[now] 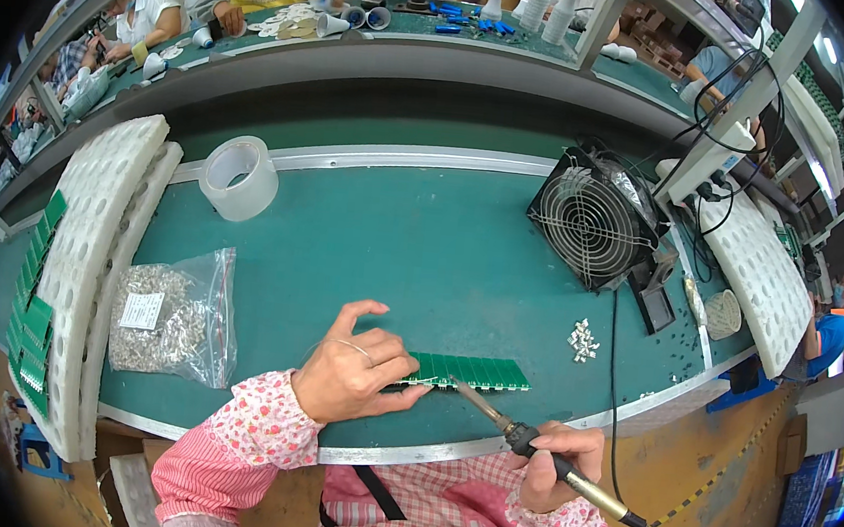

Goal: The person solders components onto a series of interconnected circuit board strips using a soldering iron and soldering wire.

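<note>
Right of a clear plastic parts bag (pixel 176 317), a long green circuit-board strip (pixel 478 371) is gripped by the left hand (pixel 354 370) and a black-handled soldering iron (pixel 521 438) by the right hand (pixel 558 466).

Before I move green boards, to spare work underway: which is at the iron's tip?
The green board on the table, by the left hand; the iron in the right hand points at it. Boards on the left foam lie away from both hands.
</note>
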A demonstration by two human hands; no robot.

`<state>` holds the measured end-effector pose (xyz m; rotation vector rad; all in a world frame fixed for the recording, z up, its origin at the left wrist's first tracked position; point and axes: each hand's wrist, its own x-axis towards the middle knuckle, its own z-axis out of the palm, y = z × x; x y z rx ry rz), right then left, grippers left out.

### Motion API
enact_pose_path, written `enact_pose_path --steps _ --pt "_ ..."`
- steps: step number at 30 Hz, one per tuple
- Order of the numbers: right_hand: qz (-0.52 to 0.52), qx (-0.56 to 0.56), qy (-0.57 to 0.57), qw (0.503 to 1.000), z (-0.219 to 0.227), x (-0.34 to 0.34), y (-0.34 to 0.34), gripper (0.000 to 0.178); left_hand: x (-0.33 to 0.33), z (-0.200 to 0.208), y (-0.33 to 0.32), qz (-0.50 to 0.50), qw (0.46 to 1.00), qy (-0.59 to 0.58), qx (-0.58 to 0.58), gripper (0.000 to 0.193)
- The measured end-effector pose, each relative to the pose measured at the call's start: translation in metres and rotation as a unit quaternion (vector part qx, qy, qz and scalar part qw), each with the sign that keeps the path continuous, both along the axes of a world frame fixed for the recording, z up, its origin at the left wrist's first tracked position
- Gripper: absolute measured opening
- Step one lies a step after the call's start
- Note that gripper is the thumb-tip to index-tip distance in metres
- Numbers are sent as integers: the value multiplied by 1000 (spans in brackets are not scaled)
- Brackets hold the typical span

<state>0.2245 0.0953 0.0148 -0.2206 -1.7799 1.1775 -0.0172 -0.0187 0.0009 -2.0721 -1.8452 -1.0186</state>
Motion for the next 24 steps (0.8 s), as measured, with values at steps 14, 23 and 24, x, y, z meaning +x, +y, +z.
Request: enact_pose_path --steps 14,23,24 --pt "38 59 9 997 -4 -5 -1 21 0 3 -3 -12 1000 16 -22 23" --pt "-51 -218 -90 970 8 -6 -7 19 -1 -10 -2 -36 996 85 19 28" --pt "-33 -220 -89 971 8 -8 -3 20 0 -11 -2 -37 996 83 17 28"
